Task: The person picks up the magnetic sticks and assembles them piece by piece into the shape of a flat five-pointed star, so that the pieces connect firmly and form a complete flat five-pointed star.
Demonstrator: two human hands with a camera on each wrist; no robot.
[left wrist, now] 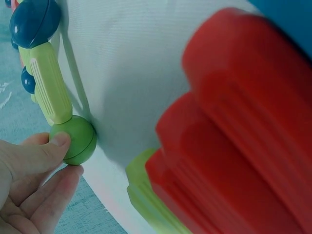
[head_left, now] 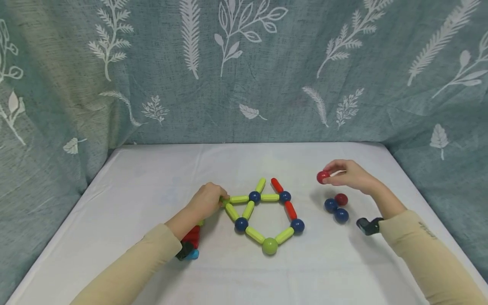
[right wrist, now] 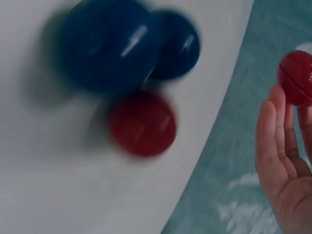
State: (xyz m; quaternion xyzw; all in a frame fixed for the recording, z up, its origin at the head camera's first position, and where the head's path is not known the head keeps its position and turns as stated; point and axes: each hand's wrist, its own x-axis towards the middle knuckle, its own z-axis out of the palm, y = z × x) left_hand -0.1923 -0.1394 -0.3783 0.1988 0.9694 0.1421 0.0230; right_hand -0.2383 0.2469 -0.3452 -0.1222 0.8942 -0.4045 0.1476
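Note:
Between thumb and fingertips my right hand (head_left: 348, 174) pinches a red ball (head_left: 323, 177) above the table, behind a small group of balls. My left hand (head_left: 206, 199) grips a green ball (left wrist: 80, 140) at the left corner of a flat frame. That frame is built of yellow-green sticks (head_left: 270, 197), red sticks (head_left: 290, 210) and blue balls (head_left: 254, 197), with another green ball (head_left: 270, 246) at its front corner. At the back, one yellow-green stick and one red stick (head_left: 277, 185) point away with free ends.
Two blue balls (head_left: 341, 215) and a red ball (head_left: 341, 199) lie together right of the frame. Under the left forearm are several red sticks (head_left: 192, 236), a blue stick (head_left: 192, 254) and a yellow-green one. A leaf-patterned curtain (head_left: 251, 93) hangs behind the white-covered table (head_left: 160, 178).

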